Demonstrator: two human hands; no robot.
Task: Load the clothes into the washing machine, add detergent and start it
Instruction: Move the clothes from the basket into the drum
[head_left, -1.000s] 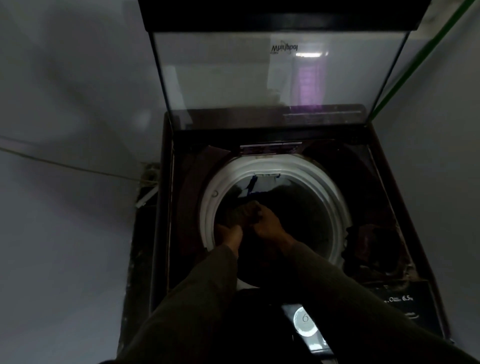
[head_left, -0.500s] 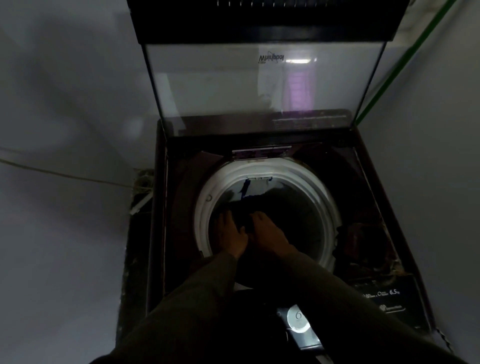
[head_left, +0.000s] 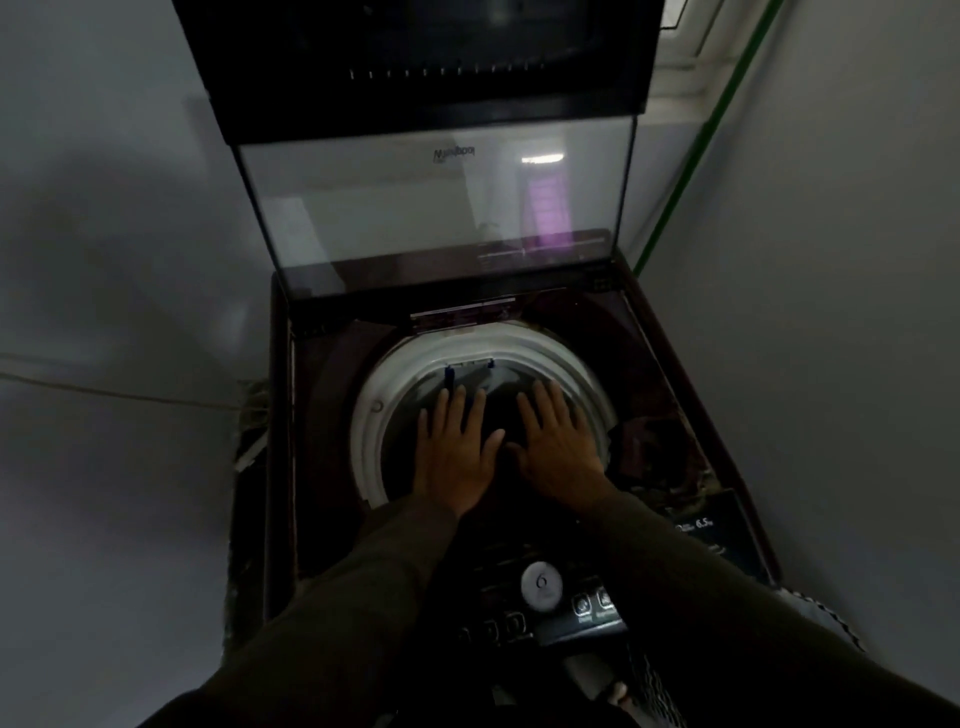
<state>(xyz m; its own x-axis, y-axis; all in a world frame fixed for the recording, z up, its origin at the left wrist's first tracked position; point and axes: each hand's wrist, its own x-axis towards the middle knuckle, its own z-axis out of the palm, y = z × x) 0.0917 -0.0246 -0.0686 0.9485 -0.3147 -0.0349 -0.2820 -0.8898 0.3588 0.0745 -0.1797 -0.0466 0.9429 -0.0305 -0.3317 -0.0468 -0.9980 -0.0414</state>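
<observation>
Both my hands hover flat over the mouth of the washing machine (head_left: 322, 467), palms down, fingers straight and spread, each grip released and holding nothing. My left hand (head_left: 454, 457) lies over the left half of the white drum rim (head_left: 363, 447), its fingertips reaching toward two small blue tabs (head_left: 450, 375) at the far edge of the opening; my right hand (head_left: 558, 447) lies just beside it on the right, the two thumbs close together near the middle. Below and between my hands the drum is dark, and I cannot make out the clothes in it. The glass lid (head_left: 431, 208) stands raised at the far side, showing a mirrored logo and a purple reflection. Near me, between my dark sleeves, sits the control panel (head_left: 587, 613) with a round white dial (head_left: 541, 584) and a row of small buttons. A green pipe (head_left: 696, 150) runs up the wall on the far right, and a thin cable (head_left: 119, 395) crosses the wall on the left.
</observation>
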